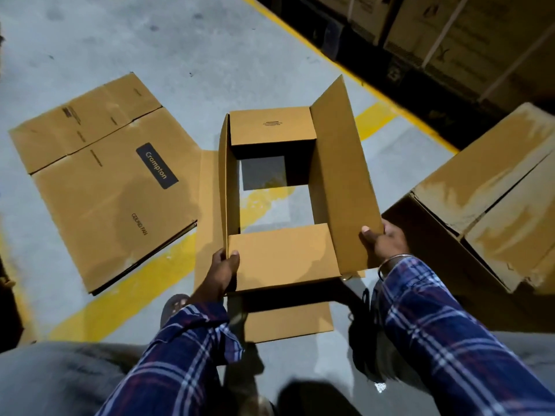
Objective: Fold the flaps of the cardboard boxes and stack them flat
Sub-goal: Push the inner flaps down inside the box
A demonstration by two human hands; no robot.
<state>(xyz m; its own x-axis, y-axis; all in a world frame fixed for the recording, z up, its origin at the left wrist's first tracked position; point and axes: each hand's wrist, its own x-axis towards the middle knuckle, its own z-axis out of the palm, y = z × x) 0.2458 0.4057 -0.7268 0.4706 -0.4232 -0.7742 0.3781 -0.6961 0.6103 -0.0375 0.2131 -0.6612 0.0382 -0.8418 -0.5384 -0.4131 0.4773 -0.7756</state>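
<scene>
An open brown cardboard box (282,256) stands upright in front of me, open at top and bottom so the floor shows through it. Its near and far short flaps are folded inward. My left hand (222,271) grips the near left corner, thumb on the near flap. My right hand (381,241) holds the near edge of the raised right long flap (342,175), thumb on its inner face. A flattened box (102,181) marked "Crompton" lies on the floor to the left.
A dusty closed carton (492,193) stands at the right. Stacked strapped cartons (450,31) line the far right. Yellow lines (126,289) cross the grey concrete floor. My foot in a sandal (172,307) is beside the box's near left.
</scene>
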